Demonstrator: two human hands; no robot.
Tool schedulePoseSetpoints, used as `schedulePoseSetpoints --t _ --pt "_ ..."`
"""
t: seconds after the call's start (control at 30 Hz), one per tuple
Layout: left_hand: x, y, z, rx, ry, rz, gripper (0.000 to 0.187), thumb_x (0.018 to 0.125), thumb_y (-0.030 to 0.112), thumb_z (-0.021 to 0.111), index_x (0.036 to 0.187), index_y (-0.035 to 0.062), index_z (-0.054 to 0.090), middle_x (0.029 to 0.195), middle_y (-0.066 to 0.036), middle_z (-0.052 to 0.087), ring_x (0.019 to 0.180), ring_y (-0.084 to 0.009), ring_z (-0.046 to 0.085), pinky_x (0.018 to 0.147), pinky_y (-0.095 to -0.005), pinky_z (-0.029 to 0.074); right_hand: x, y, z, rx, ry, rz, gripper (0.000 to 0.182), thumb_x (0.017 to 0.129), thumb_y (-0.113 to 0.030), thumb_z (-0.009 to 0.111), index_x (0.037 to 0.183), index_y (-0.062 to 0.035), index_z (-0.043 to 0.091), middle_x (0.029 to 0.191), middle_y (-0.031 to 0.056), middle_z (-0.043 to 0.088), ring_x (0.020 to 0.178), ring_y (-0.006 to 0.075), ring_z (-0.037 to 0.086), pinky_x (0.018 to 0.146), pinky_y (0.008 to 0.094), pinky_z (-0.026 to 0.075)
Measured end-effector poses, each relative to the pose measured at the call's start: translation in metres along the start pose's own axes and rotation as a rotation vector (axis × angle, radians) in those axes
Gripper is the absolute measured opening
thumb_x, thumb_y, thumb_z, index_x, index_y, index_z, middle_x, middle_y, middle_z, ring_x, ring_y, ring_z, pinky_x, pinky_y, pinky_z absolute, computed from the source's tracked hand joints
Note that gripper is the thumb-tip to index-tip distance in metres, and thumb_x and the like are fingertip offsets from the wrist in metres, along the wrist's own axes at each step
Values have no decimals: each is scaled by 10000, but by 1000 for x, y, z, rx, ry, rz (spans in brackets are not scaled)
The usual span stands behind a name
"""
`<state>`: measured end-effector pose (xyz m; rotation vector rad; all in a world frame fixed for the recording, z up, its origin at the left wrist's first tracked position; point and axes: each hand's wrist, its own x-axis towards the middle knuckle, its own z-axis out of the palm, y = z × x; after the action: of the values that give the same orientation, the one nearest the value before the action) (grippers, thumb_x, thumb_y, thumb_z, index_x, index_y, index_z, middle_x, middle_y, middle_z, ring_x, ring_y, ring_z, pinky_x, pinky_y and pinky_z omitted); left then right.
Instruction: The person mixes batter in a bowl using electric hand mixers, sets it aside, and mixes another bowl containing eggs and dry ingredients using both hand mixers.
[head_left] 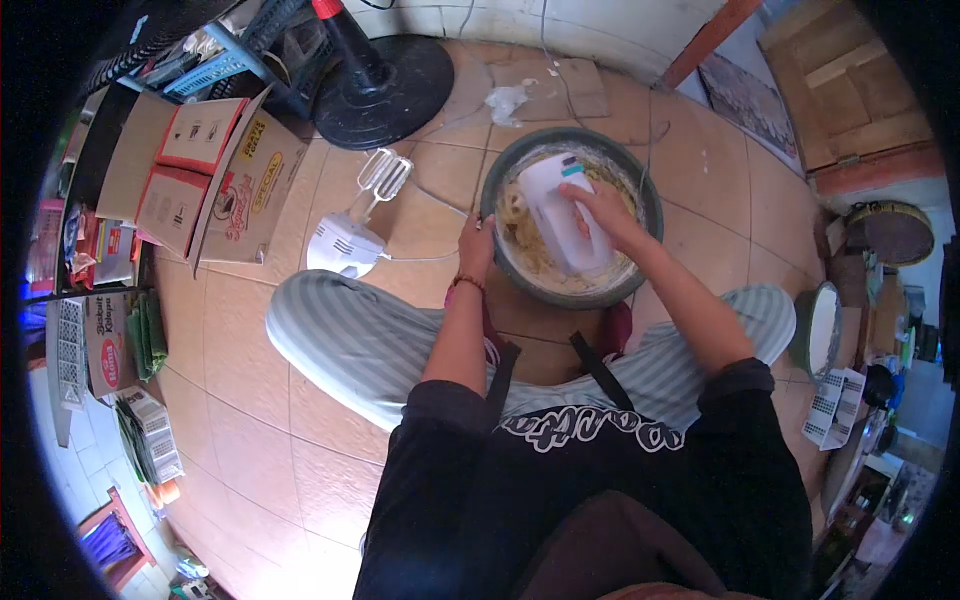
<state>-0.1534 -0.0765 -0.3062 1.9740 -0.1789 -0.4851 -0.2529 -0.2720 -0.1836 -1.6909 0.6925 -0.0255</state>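
Note:
A dark grey basin (652, 205) stands on the floor between my legs, with a yellowish, crumbly mixture (515, 228) and pale powder inside. My left hand (477, 245) grips the basin's left rim. Over the mixture, my right hand (608, 215) holds a translucent white plastic container (560, 225) by its right side. The container is tilted within the basin and hides part of the mixture; what it holds, if anything, I cannot make out. Left of the basin lies a white hand mixer (345, 245) with its metal beaters (384, 177) pointing away from me.
A cardboard box (250, 190) stands at the left by a cluttered shelf. A round black stand base (385, 95) is at the back left. The mixer's cord (425, 259) runs toward the basin. A clear plastic bag (507, 103) lies behind it. At right stands a pale-topped bowl (823, 330).

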Motion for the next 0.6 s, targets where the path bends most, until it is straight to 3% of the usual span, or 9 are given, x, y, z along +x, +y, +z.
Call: schedulePoseSetpoints --t 0.17,0.27,0.4,0.5,0.6 --pt "9 -24 8 -205 -49 -39 416 843 301 556 1130 0 538 1010 -236 607 954 -336 586 814 -386 446 17 4 -4 286 265 97 305 786 -351 667 773 -79 528 563 -1 489 406 95 464 379 241 387" --pt "18 -45 20 -288 -37 -39 398 845 314 553 1079 -9 546 950 -234 615 905 -350 591 780 -401 449 22 13 -16 297 363 58 336 792 -394 626 725 -65 601 541 43 531 432 144 489 414 316 392" --pt "28 -63 31 -311 -19 -29 400 845 335 552 1028 -21 550 900 -234 614 862 -368 587 758 -408 450 16 5 -21 218 457 104 360 797 -397 622 678 -58 591 492 37 506 415 149 490 396 318 362" --pt "29 -61 32 -290 -29 -6 407 843 337 553 1013 -32 547 910 -234 611 878 -369 579 766 -405 446 22 7 -18 -29 245 88 364 793 -417 640 746 -70 543 529 4 476 385 101 447 360 253 352" --pt "10 -24 12 -66 20 25 401 842 330 552 993 -42 547 922 -234 606 897 -363 572 772 -401 440 4 -24 10 -175 70 48 402 800 -442 623 743 -48 561 491 17 487 357 103 441 352 260 332"
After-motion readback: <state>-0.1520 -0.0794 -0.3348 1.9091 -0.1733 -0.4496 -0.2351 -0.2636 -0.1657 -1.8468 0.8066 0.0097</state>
